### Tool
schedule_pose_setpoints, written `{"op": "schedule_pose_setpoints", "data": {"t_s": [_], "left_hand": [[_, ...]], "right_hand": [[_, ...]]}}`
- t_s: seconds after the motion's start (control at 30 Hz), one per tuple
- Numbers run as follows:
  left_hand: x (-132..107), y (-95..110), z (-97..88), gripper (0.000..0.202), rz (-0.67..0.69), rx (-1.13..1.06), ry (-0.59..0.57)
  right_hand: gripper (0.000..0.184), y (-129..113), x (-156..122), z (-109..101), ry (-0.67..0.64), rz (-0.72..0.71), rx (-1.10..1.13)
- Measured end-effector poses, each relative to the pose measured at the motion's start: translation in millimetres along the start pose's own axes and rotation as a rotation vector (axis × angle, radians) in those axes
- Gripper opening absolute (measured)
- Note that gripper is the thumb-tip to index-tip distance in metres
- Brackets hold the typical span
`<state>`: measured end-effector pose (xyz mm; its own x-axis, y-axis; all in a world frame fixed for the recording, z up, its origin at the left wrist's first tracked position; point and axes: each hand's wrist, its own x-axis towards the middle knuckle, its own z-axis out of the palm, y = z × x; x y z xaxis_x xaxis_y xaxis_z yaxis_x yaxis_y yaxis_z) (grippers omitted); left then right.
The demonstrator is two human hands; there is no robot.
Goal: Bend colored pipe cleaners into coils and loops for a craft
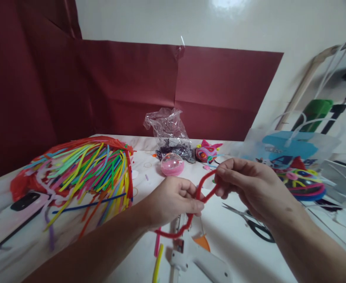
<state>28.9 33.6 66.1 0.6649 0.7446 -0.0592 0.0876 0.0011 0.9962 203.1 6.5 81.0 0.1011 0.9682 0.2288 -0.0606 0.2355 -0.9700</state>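
A red pipe cleaner point(201, 182) is bent into a loop between my two hands, above the middle of the table. My left hand point(173, 200) pinches it low on the loop, and a loose tail curls down below the fingers. The fingertips of my right hand point(240, 179) are closed on the loop's upper right end. Beneath my hands lies a white glue gun point(199, 261). A pair of scissors point(249, 222) with black handles rests below my right wrist.
Colourful pipe cleaners point(87, 169) spill from a red bag at left, beside a phone point(16, 220). Farther back stand a clear-topped pink ball point(172, 164), a clear plastic bag point(170, 127) and a pink decorated figure point(206, 151). Another decorated piece point(301, 182) sits at right.
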Motion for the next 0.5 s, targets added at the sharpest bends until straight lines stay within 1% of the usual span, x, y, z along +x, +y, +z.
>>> {"op": "schedule_pose_setpoints", "data": {"t_s": [0.1,0.3,0.4,0.5], "left_hand": [[1.6,1.4,-2.5,0.006,0.013,0.049,0.054],[3.8,3.4,-10.0,0.013,0.110,0.088,0.185],[1.4,5.7,-13.1,0.015,0.146,0.206,0.238],[-0.9,7.1,-13.8,0.017,0.169,0.331,0.246]], "right_hand": [[0.021,0.1,0.4,0.0,0.015,0.004,0.007],[0.022,-0.6,1.1,0.7,0.002,-0.015,-0.037],[0.021,-0.6,0.9,-0.6,-0.011,-0.022,-0.133],[0.020,-0.9,-0.7,-1.6,-0.058,-0.039,-0.244]]}}
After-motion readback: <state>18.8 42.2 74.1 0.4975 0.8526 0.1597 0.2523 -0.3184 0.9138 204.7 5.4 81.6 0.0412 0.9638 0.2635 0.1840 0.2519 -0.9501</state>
